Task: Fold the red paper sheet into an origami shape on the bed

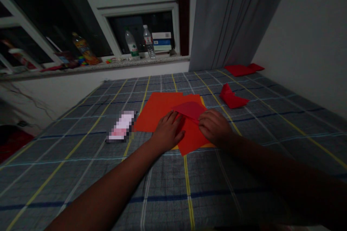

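Note:
In the head view a folded sheet of pinkish-red paper (191,109) lies tilted above sheets of orange paper (159,106). My right hand (215,126) pinches its right edge, with thumb and fingers together. My left hand (168,130) rests on the orange paper, fingers stretched out, their tips at the left corner of the pinkish-red sheet. Under both hands, another orange-red sheet (188,146) points a corner toward me. Parts of the papers are hidden by the hands.
All this is on a plaid bedspread (162,187). A phone (121,126), blurred out, lies to the left. A folded red paper piece (233,97) stands at right, with more red paper (241,69) farther back. Plastic bottles (148,43) and books (162,42) line the windowsill.

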{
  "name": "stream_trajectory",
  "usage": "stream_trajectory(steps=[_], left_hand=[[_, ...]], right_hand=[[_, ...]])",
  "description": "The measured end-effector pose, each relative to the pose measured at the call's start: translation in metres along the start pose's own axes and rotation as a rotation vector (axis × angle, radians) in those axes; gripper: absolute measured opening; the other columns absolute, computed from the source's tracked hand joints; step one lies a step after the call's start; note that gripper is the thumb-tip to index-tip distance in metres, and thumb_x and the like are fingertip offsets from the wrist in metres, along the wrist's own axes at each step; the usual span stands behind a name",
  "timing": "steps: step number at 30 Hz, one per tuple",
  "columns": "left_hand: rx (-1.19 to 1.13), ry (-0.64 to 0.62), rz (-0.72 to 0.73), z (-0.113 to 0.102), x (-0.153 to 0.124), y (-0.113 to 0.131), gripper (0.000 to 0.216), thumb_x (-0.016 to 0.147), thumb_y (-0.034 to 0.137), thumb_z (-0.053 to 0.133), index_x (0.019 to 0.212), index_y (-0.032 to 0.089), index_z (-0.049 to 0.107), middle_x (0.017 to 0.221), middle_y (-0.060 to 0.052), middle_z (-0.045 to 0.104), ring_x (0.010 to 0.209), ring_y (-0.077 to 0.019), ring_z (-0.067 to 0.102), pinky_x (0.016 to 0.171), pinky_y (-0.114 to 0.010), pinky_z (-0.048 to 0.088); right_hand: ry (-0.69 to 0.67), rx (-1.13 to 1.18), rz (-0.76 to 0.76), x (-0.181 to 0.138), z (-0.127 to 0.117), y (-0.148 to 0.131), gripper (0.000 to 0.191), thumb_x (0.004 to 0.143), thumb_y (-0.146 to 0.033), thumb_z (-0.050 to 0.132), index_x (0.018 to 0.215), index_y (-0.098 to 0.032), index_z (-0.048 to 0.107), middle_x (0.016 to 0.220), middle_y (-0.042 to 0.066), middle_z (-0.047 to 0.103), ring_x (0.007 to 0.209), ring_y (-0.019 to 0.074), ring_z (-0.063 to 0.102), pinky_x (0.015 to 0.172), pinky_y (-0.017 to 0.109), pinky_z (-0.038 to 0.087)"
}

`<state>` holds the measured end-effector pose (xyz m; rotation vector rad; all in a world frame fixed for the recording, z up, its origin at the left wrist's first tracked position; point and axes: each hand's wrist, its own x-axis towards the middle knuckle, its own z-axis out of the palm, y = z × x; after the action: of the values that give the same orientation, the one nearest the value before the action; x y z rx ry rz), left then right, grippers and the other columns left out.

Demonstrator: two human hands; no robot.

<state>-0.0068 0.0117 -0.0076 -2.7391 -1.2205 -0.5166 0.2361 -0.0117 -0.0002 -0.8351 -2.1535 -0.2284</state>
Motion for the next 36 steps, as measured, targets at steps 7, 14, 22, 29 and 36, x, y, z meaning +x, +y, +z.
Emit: stream_trajectory(steps=[7,14,22,29,36], left_hand=[[0.002,0.095,-0.209,-0.001,0.002,-0.004,0.047,0.087,0.033,0.060,0.128,0.012,0.051,0.132,-0.018,0.052,0.122,-0.0328,0.051,0.105,-0.049,0.043],[-0.202,0.046,0.098,-0.007,0.003,0.004,0.053,0.086,0.032,0.064,0.135,0.020,0.048,0.135,-0.014,0.051,0.126,-0.0282,0.049,0.107,-0.046,0.044],[-0.181,0.047,0.195,-0.008,0.005,0.004,0.027,0.097,0.031,0.052,0.119,0.019,0.062,0.116,-0.009,0.066,0.109,-0.0227,0.060,0.094,-0.039,0.052],[-0.190,0.016,0.216,-0.009,0.003,0.006,0.024,0.099,0.030,0.050,0.117,0.021,0.063,0.116,-0.008,0.065,0.102,-0.0191,0.064,0.086,-0.033,0.054],[-0.238,-0.032,0.211,-0.010,0.003,0.003,0.021,0.098,0.024,0.048,0.112,0.020,0.062,0.115,-0.008,0.065,0.103,-0.0188,0.064,0.089,-0.032,0.053]], right_hand=[[-0.252,-0.131,-0.034,0.002,0.009,0.002,0.019,0.092,-0.012,0.049,0.101,-0.016,0.066,0.096,0.010,0.069,0.093,0.0246,0.057,0.086,0.039,0.046],[-0.279,-0.056,-0.043,0.000,0.014,0.003,0.016,0.091,-0.014,0.052,0.100,-0.018,0.066,0.093,0.009,0.068,0.089,0.0235,0.057,0.084,0.037,0.047],[-0.288,-0.028,-0.052,0.001,0.014,-0.002,0.022,0.100,-0.024,0.046,0.095,-0.019,0.067,0.092,0.008,0.068,0.089,0.0221,0.059,0.084,0.037,0.049],[-0.266,-0.021,-0.096,0.000,0.015,-0.002,0.025,0.101,-0.027,0.045,0.093,-0.020,0.068,0.091,0.008,0.068,0.088,0.0220,0.059,0.083,0.038,0.051],[-0.251,0.022,-0.130,0.001,0.018,-0.001,0.022,0.100,-0.025,0.047,0.095,-0.018,0.067,0.092,0.009,0.068,0.090,0.0220,0.060,0.085,0.037,0.051]])
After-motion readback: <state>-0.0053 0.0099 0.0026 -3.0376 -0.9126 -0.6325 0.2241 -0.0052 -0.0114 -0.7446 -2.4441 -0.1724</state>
